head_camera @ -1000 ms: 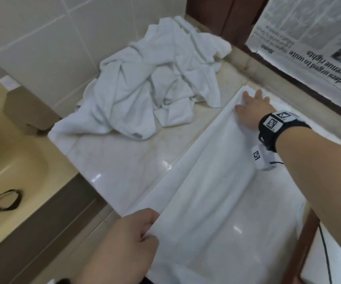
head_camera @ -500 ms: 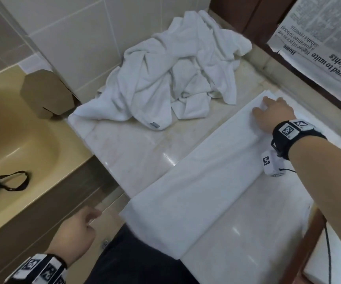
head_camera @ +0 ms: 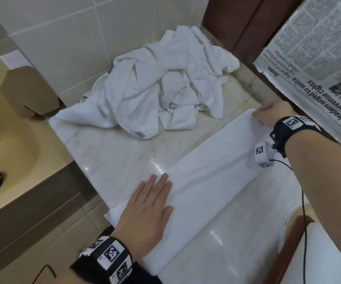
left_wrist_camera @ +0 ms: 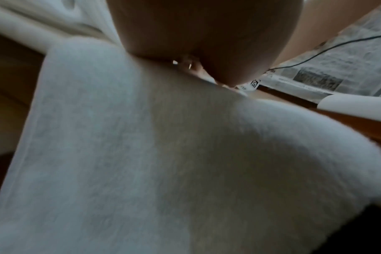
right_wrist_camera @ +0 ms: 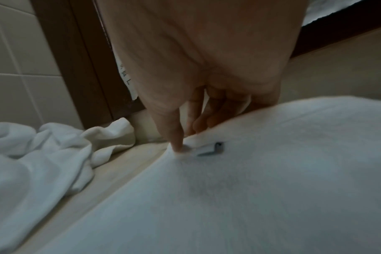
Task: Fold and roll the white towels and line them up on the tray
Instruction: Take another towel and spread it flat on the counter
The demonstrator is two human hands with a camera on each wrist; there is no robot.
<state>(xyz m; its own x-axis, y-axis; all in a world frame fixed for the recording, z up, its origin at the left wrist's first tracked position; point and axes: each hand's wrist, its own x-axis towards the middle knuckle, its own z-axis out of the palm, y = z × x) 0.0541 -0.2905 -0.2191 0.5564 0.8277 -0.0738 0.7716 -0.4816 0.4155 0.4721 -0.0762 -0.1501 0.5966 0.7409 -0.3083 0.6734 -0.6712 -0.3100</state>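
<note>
A white towel [head_camera: 212, 181], folded into a long strip, lies diagonally on the marble counter [head_camera: 112, 160]. My left hand [head_camera: 155, 193] rests flat on its near end, fingers straight; the left wrist view shows only the palm over the towel [left_wrist_camera: 163, 154]. My right hand [head_camera: 268, 112] is at the far end. In the right wrist view its thumb [right_wrist_camera: 176, 137] presses on top of the corner beside a grey label [right_wrist_camera: 215, 148] and its fingers curl round the edge of the towel [right_wrist_camera: 250, 189]. A heap of crumpled white towels [head_camera: 165, 85] sits in the back corner.
A beige bathtub [head_camera: 5, 140] drops away left of the counter, with a cardboard box [head_camera: 28, 91] on its ledge. Newspaper [head_camera: 319, 68] covers the surface at right. A brown wooden rim [head_camera: 294, 253] with something white inside it shows at lower right.
My left hand let go of the towel's near edge, dropped below the counter, then came back to lie flat on the near end. The towel went from a wide sheet to a narrower strip.
</note>
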